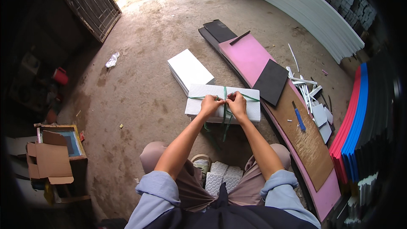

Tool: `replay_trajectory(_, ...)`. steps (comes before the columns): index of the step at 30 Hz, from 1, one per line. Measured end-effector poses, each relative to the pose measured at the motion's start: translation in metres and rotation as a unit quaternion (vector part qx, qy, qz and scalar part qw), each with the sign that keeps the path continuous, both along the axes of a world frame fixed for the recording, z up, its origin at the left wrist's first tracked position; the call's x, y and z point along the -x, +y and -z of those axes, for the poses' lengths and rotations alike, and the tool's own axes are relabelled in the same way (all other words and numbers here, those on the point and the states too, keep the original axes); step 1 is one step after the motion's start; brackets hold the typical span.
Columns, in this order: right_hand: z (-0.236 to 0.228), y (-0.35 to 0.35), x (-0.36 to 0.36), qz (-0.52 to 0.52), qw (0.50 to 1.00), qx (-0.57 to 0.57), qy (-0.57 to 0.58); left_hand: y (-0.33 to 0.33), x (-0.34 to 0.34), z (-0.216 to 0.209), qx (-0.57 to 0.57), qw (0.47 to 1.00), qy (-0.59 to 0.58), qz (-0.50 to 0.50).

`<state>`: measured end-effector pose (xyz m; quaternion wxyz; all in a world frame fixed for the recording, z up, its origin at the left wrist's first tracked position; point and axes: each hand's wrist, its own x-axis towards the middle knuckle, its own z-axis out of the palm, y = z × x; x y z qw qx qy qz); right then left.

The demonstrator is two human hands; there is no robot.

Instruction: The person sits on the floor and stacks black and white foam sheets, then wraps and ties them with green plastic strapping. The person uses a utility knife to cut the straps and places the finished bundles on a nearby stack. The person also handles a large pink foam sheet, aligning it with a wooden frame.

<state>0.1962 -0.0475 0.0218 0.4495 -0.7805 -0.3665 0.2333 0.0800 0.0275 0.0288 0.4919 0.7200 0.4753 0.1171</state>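
Observation:
A stack of white textured foam sheets (199, 108) lies in front of me, with green strapping string (250, 98) running round it lengthwise and crosswise. At the crossing on top, my left hand (210, 104) and my right hand (236, 103) are close together, each with its fingers pinched on the string. Loose string ends hang over the near side of the stack. Just beyond, a second stack of smooth white sheets (190, 67) touches or nearly touches the far edge of the first. Fingers partly cover the crossing, so I cannot tell whether a knot is there.
To the right lies a long pink board (248, 55) with a black sheet (271, 82), a brown board (311, 152) and a blue-handled knife (300, 121). White offcuts (309, 89) sit beyond. Coloured sheets (352, 118) stand far right. At left is a cardboard box (51, 161).

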Motion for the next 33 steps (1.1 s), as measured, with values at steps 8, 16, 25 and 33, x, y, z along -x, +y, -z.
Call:
replay_trajectory(8,0.001,0.006,0.009,0.052,0.969,-0.024,0.242,-0.016,0.003,0.005,-0.122,0.986,0.019,-0.113)
replay_trajectory(16,0.01,0.004,-0.001,0.033,0.942,-0.056,0.328,-0.007,0.007,0.004,0.069,0.996,-0.037,-0.034)
replay_trajectory(25,-0.028,-0.011,-0.043,-0.129,0.976,0.155,0.08,0.009,0.007,-0.033,0.018,0.997,-0.073,-0.007)
replay_trajectory(33,-0.033,-0.005,-0.011,-0.191,0.971,-0.029,-0.138,0.01,0.007,-0.047,0.094,0.992,-0.084,0.033)
